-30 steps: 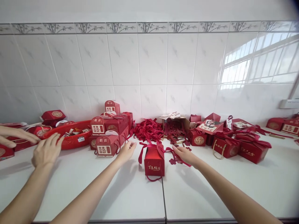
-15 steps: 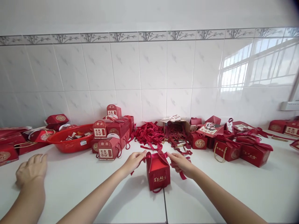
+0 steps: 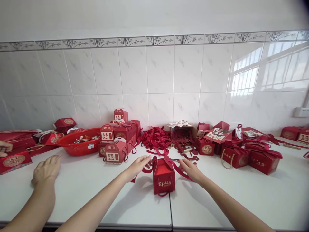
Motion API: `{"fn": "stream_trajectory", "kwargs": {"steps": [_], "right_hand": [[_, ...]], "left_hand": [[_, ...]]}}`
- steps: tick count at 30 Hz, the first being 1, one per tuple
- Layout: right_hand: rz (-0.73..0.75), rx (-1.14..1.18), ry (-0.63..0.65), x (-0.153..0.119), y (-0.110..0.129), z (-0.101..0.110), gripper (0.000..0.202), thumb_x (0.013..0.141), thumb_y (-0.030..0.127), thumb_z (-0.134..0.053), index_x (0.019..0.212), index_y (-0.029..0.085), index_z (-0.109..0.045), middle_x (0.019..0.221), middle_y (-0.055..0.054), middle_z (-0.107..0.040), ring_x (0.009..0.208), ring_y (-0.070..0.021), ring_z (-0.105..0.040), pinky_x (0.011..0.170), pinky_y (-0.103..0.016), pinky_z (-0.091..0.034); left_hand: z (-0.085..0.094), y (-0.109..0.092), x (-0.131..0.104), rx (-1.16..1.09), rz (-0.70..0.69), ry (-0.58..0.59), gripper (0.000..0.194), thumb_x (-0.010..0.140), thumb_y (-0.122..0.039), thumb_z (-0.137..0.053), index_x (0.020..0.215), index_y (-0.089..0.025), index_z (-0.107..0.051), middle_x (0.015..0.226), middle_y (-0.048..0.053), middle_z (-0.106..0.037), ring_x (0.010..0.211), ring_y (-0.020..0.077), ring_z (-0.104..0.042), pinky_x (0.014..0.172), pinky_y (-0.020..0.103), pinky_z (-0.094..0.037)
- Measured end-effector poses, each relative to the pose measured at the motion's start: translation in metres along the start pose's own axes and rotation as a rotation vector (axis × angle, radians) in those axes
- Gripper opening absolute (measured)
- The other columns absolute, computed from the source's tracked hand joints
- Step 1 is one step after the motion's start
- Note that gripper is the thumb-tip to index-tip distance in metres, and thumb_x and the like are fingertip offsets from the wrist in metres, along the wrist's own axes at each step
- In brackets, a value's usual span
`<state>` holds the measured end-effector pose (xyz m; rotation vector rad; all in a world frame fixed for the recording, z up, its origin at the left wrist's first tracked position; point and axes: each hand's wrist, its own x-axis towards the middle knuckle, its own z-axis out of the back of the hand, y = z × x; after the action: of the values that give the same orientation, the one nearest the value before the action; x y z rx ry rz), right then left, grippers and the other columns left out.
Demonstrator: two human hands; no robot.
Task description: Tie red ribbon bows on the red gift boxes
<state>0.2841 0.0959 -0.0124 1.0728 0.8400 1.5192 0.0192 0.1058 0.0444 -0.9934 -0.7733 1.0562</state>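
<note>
A small red gift box [image 3: 164,182] with gold lettering stands upright in front of me, over the seam between two tabletops. Its curved top flaps stand up, and a dark red cord loop hangs at its front. Ribbon runs out from both sides of the top. On the left of the box, my left hand [image 3: 137,167] is closed, thumb and fingers pinching the red ribbon [image 3: 146,170]. My right hand [image 3: 191,170] pinches ribbon on the other side, with a slack length sagging below the fingers. Neither hand touches the box walls.
A co-worker's hand [image 3: 47,169] rests on the white table at left; another hand touches a red box [image 3: 16,161]. Behind are a red basin [image 3: 77,149] of small packets, stacked boxes [image 3: 114,153], a ribbon pile [image 3: 155,138], and ribboned boxes [image 3: 263,161] at right.
My hands have eased slightly away from the box, and the ribbon sags looser on both sides. The view has shifted left; a second co-worker hand now shows at the left edge.
</note>
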Motion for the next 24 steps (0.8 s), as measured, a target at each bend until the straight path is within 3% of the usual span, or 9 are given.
{"fn": "stream_trajectory", "kwargs": {"steps": [4, 9, 16, 24], "right_hand": [[0.049, 0.029, -0.004, 0.006, 0.016, -0.018, 0.049, 0.083, 0.064, -0.041, 0.093, 0.019, -0.059, 0.093, -0.005, -0.063, 0.092, -0.0212, -0.057, 0.082, -0.031, -0.041], [0.044, 0.038, -0.041, 0.012, 0.023, -0.034, 0.043, 0.084, 0.057, -0.042, 0.089, 0.018, -0.059, 0.09, -0.005, -0.064, 0.089, -0.0213, -0.058, 0.079, -0.032, -0.041], [-0.007, 0.062, -0.066, 0.001, 0.027, -0.04, 0.04, 0.082, 0.059, -0.045, 0.086, 0.02, -0.054, 0.071, 0.0, -0.058, 0.065, -0.0158, -0.054, 0.055, -0.026, -0.039], [0.035, 0.073, -0.068, -0.002, 0.031, -0.028, 0.038, 0.074, 0.057, -0.058, 0.076, 0.02, -0.052, 0.068, 0.002, -0.055, 0.06, -0.0121, -0.05, 0.051, -0.022, -0.036]], "left_hand": [[-0.012, -0.014, 0.004, -0.082, 0.024, 0.023, 0.029, 0.073, -0.048, -0.051, 0.08, -0.02, -0.048, 0.078, -0.001, -0.055, 0.066, 0.0131, -0.055, 0.072, 0.029, -0.043], [-0.016, -0.027, 0.001, -0.055, 0.042, 0.045, 0.018, 0.067, -0.033, -0.053, 0.078, -0.021, -0.047, 0.071, -0.004, -0.051, 0.064, 0.0122, -0.051, 0.071, 0.028, -0.043], [-0.022, -0.029, -0.008, 0.09, -0.001, 0.03, 0.022, 0.065, -0.035, -0.062, 0.071, -0.019, -0.049, 0.069, -0.002, -0.051, 0.066, 0.0141, -0.048, 0.065, 0.027, -0.039], [-0.019, -0.028, -0.011, 0.147, -0.073, -0.033, 0.025, 0.071, -0.044, -0.052, 0.073, -0.022, -0.041, 0.065, -0.005, -0.044, 0.057, 0.012, -0.044, 0.06, 0.026, -0.038]]}}
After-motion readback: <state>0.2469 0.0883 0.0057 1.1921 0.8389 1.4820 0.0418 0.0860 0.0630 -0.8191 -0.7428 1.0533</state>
